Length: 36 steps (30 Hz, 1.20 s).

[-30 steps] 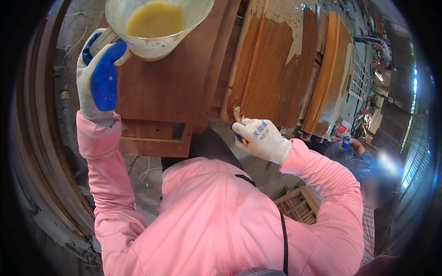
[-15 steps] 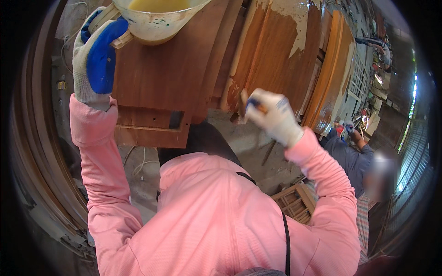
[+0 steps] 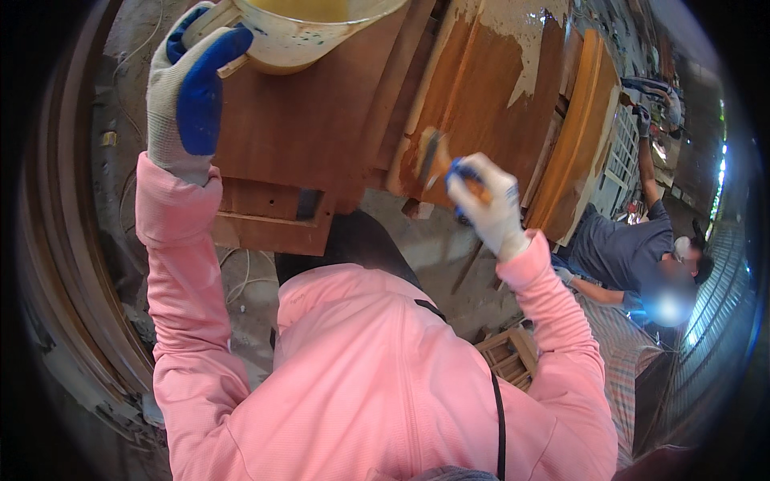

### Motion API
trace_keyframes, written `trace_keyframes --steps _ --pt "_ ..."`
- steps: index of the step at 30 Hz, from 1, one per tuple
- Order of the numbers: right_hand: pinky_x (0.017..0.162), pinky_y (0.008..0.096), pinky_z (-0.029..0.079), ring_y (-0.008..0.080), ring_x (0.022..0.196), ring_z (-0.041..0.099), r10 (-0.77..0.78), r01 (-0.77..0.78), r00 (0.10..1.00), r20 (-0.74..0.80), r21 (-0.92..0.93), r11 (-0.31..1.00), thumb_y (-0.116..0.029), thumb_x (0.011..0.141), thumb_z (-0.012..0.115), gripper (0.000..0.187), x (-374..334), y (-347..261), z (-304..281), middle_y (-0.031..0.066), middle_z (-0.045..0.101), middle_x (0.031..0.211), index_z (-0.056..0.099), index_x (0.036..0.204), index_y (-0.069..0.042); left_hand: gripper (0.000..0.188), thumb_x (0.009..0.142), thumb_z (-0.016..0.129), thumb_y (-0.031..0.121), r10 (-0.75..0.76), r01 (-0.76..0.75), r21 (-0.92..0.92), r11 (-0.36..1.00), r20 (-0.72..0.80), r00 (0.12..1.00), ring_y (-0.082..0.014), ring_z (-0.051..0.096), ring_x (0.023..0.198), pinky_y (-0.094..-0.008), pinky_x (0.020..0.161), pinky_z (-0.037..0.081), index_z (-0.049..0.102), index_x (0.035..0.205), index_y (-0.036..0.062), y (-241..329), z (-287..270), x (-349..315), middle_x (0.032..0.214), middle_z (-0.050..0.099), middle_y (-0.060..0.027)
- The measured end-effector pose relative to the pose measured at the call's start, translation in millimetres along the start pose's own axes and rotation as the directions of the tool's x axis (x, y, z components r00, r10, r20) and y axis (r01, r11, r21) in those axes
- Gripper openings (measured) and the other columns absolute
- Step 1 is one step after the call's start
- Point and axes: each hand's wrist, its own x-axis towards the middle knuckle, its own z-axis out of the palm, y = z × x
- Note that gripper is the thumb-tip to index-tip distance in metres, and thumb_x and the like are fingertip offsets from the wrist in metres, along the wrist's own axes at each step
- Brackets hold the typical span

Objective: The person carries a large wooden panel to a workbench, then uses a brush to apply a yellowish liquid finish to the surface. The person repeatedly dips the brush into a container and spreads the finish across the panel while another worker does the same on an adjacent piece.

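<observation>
My left hand [image 3: 196, 84], in a white glove with a blue palm, is closed round the handle of a whitish plastic pitcher [image 3: 301, 42]. Yellowish liquid [image 3: 298, 8] shows inside it. My gloved right hand [image 3: 485, 200] grips a paintbrush [image 3: 434, 160] by its orange-brown handle. The bristles touch or hover just over the near end of a brown wooden panel [image 3: 473, 104]; which of the two I cannot tell. A wet, glossy coat covers part of that panel, and a pale patch [image 3: 525, 52] lies toward its far end.
Under the pitcher lies another reddish-brown wooden panel [image 3: 305, 120]. A wooden piece with a moulded edge [image 3: 573, 132] stands to the right. Beyond it a co-worker in a dark shirt [image 3: 622, 244] reaches forward. Long brown boards [image 3: 64, 200] line the left side; a wooden frame [image 3: 509, 357] lies at lower right.
My right hand has turned, and the brush's bristles have swung up onto the panel's near end. The pitcher has shifted slightly right. The co-worker has stretched an arm forward.
</observation>
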Motion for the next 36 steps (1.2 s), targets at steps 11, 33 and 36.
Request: trace_keyframes --steps 11,33,36 --pt "0.053 0.0218 0.047 0.0036 0.066 0.057 0.090 -0.099 0.901 0.425 -0.001 0.995 -0.008 0.094 0.066 0.009 25.7 -8.8 -3.6 0.0004 0.063 0.076 0.066 0.099 -0.001 0.025 0.086 0.066 -0.003 -0.099 0.098 -0.048 0.994 -0.022 0.995 -0.0107 0.063 0.097 -0.0242 0.089 0.048 0.066 0.111 -0.0006 3.2 75.1 -29.5 0.103 0.068 -0.0027" --pt "0.066 0.0413 0.051 0.0369 0.078 0.066 -0.202 0.381 0.878 0.433 -0.380 0.843 -0.026 0.084 0.072 0.026 85.6 -17.3 42.4 0.0189 0.066 0.082 0.064 0.095 -0.004 0.041 0.078 0.081 0.002 -0.120 0.117 -0.161 0.980 -0.009 0.993 -0.0096 0.062 0.096 -0.0242 0.085 0.056 0.063 0.115 -0.0022 -21.6 92.1 -52.4 0.107 0.064 -0.0032" --pt "0.065 0.0430 0.050 0.0364 0.078 0.066 -0.188 0.405 0.858 0.477 -0.405 0.820 -0.028 0.084 0.071 0.027 87.1 -21.5 48.9 0.0176 0.066 0.080 0.063 0.095 -0.005 0.041 0.078 0.081 0.002 -0.092 0.088 -0.138 0.987 -0.027 0.995 -0.0096 0.062 0.095 -0.0239 0.085 0.056 0.063 0.115 -0.0017 -22.1 93.3 -52.4 0.108 0.064 -0.0038"
